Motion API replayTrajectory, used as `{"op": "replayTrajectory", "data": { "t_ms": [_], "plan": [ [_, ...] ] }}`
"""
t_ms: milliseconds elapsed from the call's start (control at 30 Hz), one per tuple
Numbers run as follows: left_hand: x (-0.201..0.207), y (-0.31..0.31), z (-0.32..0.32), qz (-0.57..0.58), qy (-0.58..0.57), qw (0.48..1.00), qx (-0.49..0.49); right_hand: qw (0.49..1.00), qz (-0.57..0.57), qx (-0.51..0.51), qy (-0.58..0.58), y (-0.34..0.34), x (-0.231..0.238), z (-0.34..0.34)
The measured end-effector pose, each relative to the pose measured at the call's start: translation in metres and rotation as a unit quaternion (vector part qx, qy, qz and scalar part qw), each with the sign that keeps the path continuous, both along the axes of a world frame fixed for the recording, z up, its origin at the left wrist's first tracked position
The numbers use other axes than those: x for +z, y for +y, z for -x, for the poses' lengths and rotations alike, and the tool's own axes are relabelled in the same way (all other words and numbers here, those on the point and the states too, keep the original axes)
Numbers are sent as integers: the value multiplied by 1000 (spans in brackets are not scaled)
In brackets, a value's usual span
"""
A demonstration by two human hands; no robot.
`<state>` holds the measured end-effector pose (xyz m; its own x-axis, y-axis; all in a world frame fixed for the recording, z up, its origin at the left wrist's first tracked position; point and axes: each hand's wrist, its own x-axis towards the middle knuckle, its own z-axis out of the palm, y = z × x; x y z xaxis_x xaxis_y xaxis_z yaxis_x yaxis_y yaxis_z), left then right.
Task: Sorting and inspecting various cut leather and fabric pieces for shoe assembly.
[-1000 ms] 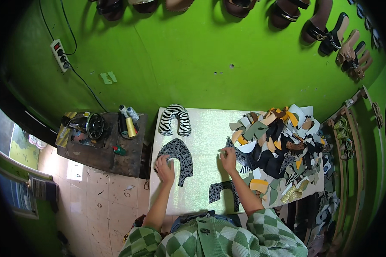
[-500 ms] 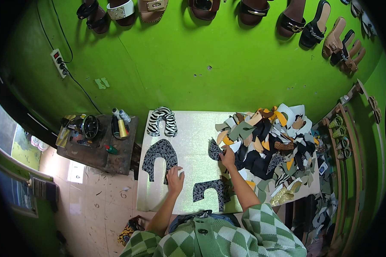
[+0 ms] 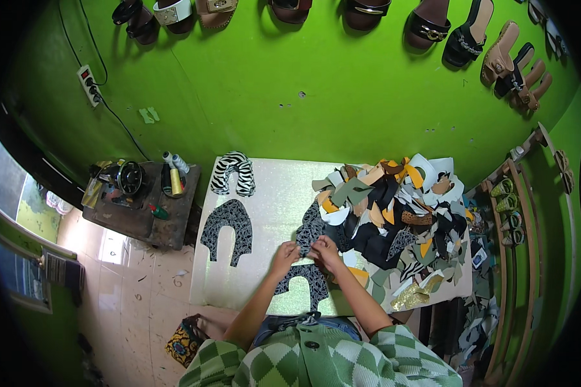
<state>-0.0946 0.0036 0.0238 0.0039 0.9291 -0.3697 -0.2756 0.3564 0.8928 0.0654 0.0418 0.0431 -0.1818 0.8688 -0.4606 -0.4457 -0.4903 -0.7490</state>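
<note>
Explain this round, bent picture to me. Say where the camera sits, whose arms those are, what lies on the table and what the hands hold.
The camera is worn on a person's head and looks down through a very wide lens, so straight edges curve. The arms rising from the bottom are that person's own. Their left hand and right hand meet over a pale table, both gripping a dark patterned cut piece at the edge of a big pile of mixed cut pieces. Another dark horseshoe-shaped piece and a zebra-striped piece lie to the left. A third dark piece lies just below the hands. Sandals hang on the green wall.
</note>
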Motion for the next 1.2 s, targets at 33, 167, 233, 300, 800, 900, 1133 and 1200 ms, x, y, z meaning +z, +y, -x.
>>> {"op": "replayTrajectory", "data": {
  "t_ms": [33,167,233,300,800,900,1133,1200],
  "plan": [
    [-6,-3,0,2,1,1000,3,999,36,6,29,-7,-3,-1],
    [-11,-12,-5,-3,56,998,-27,998,42,3,-55,-16,-24,-9],
    [-8,-16,0,1,46,998,-35,992,63,-2,-110,-21,-25,-15],
    [-6,-15,8,-7,71,997,-26,986,61,50,-148,-15,-3,-26],
    [-26,-47,47,3,271,962,3,862,-184,200,-427,-28,-29,-35],
    [-26,-49,46,-6,312,950,20,858,-183,183,-443,-29,-40,-30],
    [-38,-49,48,-19,346,936,70,863,-195,161,-437,-29,-51,-25],
    [-39,-49,46,-20,345,936,73,856,-189,147,-459,-31,-53,-27]
  ]
}}
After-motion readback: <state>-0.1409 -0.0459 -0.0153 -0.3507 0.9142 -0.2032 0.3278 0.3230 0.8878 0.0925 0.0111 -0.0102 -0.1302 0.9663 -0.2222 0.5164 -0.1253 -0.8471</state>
